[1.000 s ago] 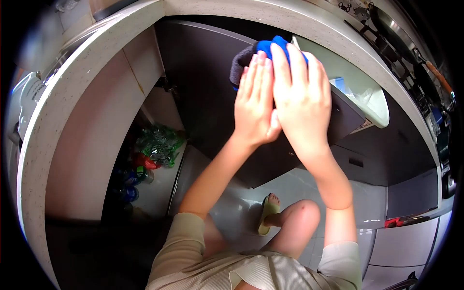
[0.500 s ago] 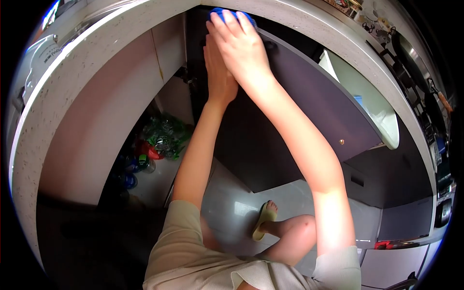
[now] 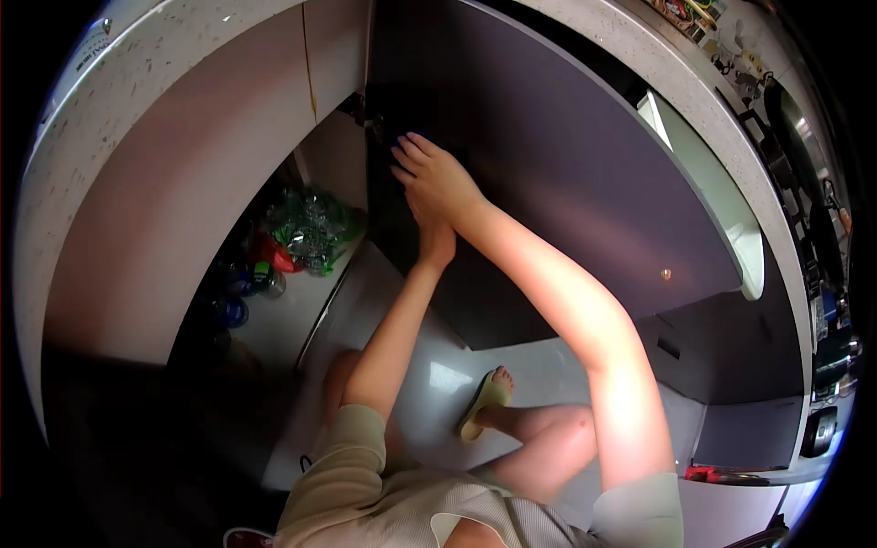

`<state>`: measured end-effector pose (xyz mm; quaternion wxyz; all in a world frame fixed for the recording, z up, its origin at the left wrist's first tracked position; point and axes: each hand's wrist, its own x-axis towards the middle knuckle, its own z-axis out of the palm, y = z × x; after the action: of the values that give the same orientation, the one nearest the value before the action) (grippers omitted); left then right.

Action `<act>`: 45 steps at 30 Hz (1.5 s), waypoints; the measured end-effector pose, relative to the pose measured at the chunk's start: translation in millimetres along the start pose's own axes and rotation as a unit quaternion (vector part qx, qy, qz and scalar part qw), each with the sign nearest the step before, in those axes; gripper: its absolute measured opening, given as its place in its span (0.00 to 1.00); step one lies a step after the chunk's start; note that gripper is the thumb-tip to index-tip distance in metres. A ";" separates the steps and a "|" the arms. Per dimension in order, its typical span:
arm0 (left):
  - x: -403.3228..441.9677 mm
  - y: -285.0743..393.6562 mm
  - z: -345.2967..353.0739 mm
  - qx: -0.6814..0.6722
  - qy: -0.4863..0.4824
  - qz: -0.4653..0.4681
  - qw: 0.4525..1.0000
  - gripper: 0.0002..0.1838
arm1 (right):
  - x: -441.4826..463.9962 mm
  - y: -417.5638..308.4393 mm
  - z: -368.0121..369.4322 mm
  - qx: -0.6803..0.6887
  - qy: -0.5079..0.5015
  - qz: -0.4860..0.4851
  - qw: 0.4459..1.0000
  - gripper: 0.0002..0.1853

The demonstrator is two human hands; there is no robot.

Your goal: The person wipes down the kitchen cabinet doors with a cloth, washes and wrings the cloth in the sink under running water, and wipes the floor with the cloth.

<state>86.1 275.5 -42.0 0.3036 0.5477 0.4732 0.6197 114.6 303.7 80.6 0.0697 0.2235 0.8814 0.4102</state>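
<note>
Near the hinge side of the dark cabinet door, my right hand lies over my left hand with its fingers stretched out and slightly apart. My left hand is mostly covered by the right one, and its fingers are hidden. A faint dark-blue tint shows by the right fingertips; whether it is the blue and grey cloth cannot be made out. Both hands are low on the door's inner face, close to the metal hinge.
Plastic bags, a red item and bottles lie in the open cabinet at left. A pale green bin hangs behind the door. The speckled counter edge curves overhead. A slippered foot is on the floor.
Both hands have moved left and then down the door. The blue and grey cloth under them, plain to see before, no longer shows clearly. The view has shifted too.
</note>
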 end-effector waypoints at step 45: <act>-69.6 88.0 69.1 0.327 0.035 0.261 0.907 0.35 | -157.0 -2.3 -106.2 0.011 0.197 0.349 0.916 0.15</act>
<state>180.4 198.4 8.3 -0.0825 0.6982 0.4997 0.5060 221.0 158.0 138.9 -0.2554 0.4328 0.7478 0.4340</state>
